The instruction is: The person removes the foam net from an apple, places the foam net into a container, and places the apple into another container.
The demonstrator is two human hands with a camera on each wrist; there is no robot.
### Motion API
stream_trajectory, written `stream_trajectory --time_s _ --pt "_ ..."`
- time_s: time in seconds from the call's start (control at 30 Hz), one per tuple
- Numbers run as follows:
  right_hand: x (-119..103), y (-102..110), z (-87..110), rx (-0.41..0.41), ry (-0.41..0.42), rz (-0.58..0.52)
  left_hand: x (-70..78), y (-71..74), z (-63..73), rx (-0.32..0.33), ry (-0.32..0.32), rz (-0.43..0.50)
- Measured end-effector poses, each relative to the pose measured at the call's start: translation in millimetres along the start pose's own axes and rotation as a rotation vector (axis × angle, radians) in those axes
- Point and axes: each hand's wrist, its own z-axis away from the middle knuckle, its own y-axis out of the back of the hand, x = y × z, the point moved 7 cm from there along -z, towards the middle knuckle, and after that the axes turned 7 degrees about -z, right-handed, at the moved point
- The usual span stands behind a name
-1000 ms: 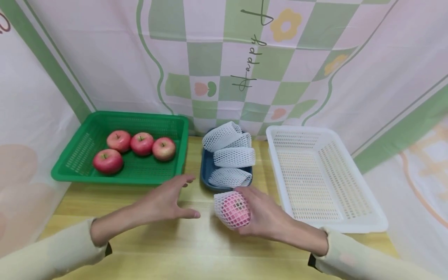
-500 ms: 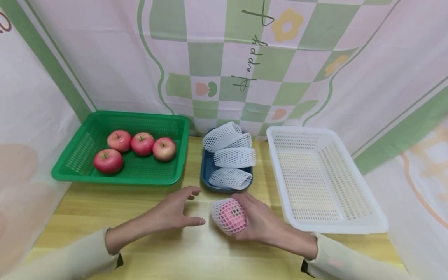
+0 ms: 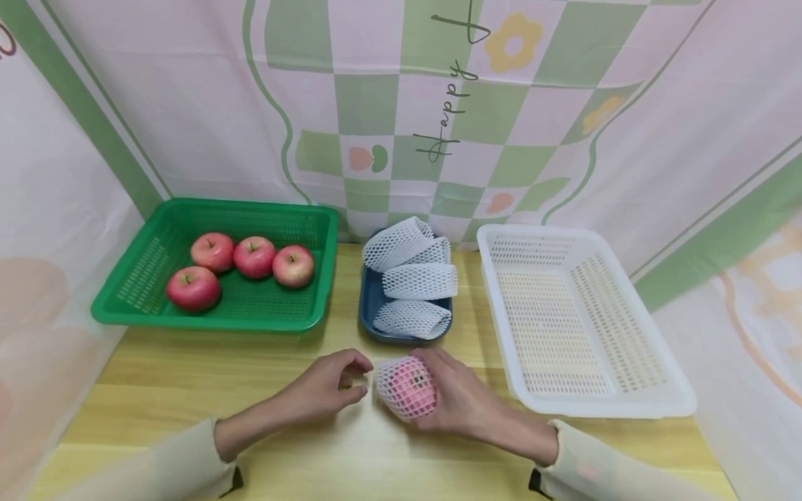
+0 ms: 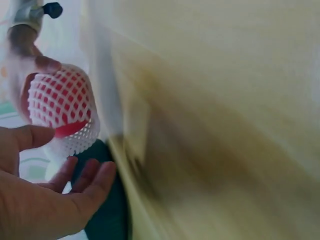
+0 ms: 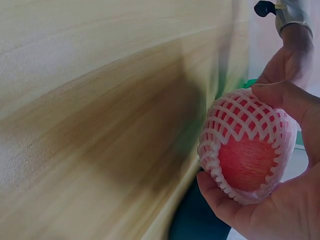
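Observation:
My right hand (image 3: 460, 393) grips an apple (image 3: 413, 391) wrapped in a white foam net sleeve (image 3: 388, 379), held above the table in the head view. Bare red skin (image 5: 247, 165) shows through the sleeve's open end in the right wrist view. Just left of the apple, my left hand (image 3: 322, 386) has its thumb and fingers bent loosely with a gap between them, holding nothing. In the left wrist view, the left fingers (image 4: 95, 182) are close to the sleeve's other end; whether they touch it I cannot tell.
At the back left, a green basket (image 3: 207, 321) holds several apples (image 3: 253, 257). A dark blue tray (image 3: 371, 292) with several foam net sleeves (image 3: 420, 281) stands behind my hands. To the right lies a white basket (image 3: 501, 320). A patterned cloth (image 3: 363, 104) hangs behind.
My left hand has moved right, up close to the wrapped apple, its thumb and fingers drawing nearer together. The right hand has brought the apple slightly toward me and left.

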Motion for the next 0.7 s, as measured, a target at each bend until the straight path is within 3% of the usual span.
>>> stream_trajectory --time_s 0.23,0.37,0.53,0.7 --pt "0 -2 -0.7 0.004 0.013 0.0 -9.1 -8.7 -8.1 0.074 0.026 0.175" --pt "1 -2 -1.3 0.005 0.013 0.001 -12.3 -12.5 -12.1 0.101 0.006 0.188" --pt "2 -4 -1.8 0.008 0.013 -0.006 -15.2 -22.1 -15.9 0.051 0.026 0.199" --pt "1 -4 -2.6 0.015 0.023 -0.02 -15.8 -31.9 -16.6 -0.034 0.078 0.324"
